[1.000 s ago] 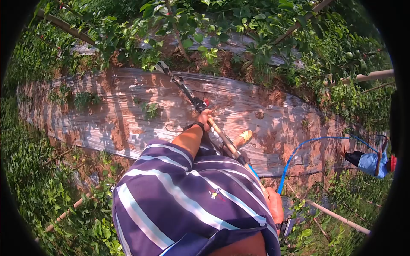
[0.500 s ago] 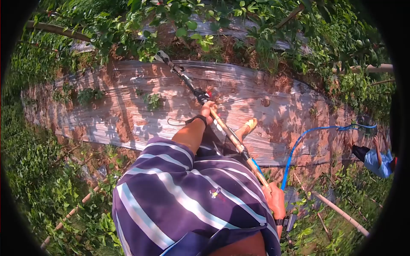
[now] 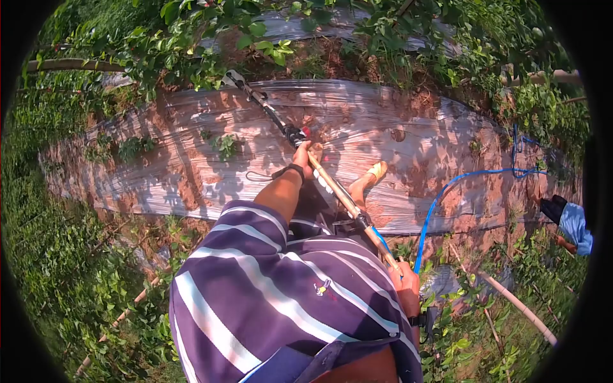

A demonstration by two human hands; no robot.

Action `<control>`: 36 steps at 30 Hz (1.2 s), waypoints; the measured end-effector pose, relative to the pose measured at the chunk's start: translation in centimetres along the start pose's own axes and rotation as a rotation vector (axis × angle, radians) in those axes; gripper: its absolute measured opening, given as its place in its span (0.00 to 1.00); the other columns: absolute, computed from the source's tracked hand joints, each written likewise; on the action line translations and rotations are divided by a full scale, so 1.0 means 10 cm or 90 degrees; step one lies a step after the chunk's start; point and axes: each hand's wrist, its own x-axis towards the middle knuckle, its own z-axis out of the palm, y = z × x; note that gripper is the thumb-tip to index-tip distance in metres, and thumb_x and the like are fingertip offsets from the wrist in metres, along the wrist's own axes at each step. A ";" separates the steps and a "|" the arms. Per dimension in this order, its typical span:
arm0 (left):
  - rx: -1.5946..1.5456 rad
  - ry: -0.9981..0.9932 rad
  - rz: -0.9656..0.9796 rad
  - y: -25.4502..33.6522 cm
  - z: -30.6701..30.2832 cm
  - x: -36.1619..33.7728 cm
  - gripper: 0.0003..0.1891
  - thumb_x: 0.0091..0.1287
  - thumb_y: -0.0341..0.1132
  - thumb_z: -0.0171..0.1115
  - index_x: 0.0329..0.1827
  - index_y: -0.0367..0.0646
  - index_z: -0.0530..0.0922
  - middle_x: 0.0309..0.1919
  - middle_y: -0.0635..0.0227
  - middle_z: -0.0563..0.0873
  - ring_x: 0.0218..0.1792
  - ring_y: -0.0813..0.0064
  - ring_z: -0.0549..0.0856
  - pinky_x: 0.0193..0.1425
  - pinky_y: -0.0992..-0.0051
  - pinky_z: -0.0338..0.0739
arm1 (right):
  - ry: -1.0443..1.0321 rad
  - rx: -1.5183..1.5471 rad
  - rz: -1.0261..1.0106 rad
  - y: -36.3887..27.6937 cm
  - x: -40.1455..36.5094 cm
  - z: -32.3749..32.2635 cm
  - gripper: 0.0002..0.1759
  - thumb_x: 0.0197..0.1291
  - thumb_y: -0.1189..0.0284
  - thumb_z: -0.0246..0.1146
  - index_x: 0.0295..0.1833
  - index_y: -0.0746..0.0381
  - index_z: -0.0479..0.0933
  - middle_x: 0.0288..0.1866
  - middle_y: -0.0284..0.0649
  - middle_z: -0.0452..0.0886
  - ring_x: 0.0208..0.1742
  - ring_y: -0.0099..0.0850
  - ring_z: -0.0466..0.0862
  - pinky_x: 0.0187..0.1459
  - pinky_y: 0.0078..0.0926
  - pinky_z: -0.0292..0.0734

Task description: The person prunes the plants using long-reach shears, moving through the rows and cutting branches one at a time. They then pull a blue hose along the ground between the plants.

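My left hand (image 3: 302,158) is closed round the upper part of a long pole tool (image 3: 332,184), just behind its black fitting. My right hand (image 3: 405,281) grips the tan rear end beside my hip. A dark front section (image 3: 267,110) runs away from me to a grey, flat-looking tip (image 3: 234,79), over the far edge of the plastic sheeting. A blue hose or cord (image 3: 426,220) rises near my right hand and curves off to the right. Blue also shows along the pole's rear part. Fingers partly hide both grips.
Silvery plastic sheeting (image 3: 255,172) with soil patches covers the bed underfoot. Leafy plants (image 3: 57,274) border it on both sides. Bamboo-like poles (image 3: 517,306) cross the greenery. My foot (image 3: 370,179) is on the sheeting. Another person in a blue shirt (image 3: 576,228) is at the right edge.
The pole tool and both hands have shifted slightly left in view, the tip also slightly up. More of the blue line shows at far right. The other person's posture has changed.
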 end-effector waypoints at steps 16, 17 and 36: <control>1.029 0.259 0.213 -0.28 -0.22 1.29 0.20 0.61 0.43 0.59 0.47 0.37 0.84 0.48 0.51 0.87 0.51 0.56 0.86 0.54 0.67 0.79 | -0.134 0.395 0.122 1.21 0.46 0.09 0.28 0.71 0.49 0.52 0.27 0.62 0.73 0.17 0.32 0.73 0.18 0.21 0.71 0.21 0.23 0.64; 1.031 0.263 0.215 -0.33 0.01 0.97 0.20 0.61 0.43 0.59 0.47 0.37 0.84 0.48 0.51 0.87 0.51 0.56 0.86 0.54 0.67 0.79 | -0.148 0.378 0.143 1.26 0.49 0.04 0.29 0.71 0.47 0.51 0.27 0.61 0.73 0.17 0.32 0.73 0.16 0.21 0.71 0.20 0.21 0.64; -0.024 -0.019 0.051 -0.62 0.37 0.42 0.05 0.62 0.34 0.60 0.34 0.48 0.72 0.23 0.70 0.77 0.22 0.73 0.77 0.28 0.68 0.75 | -0.067 0.081 -0.087 1.05 0.56 -0.79 0.18 0.65 0.59 0.61 0.38 0.65 0.76 0.21 0.46 0.74 0.21 0.41 0.76 0.26 0.37 0.69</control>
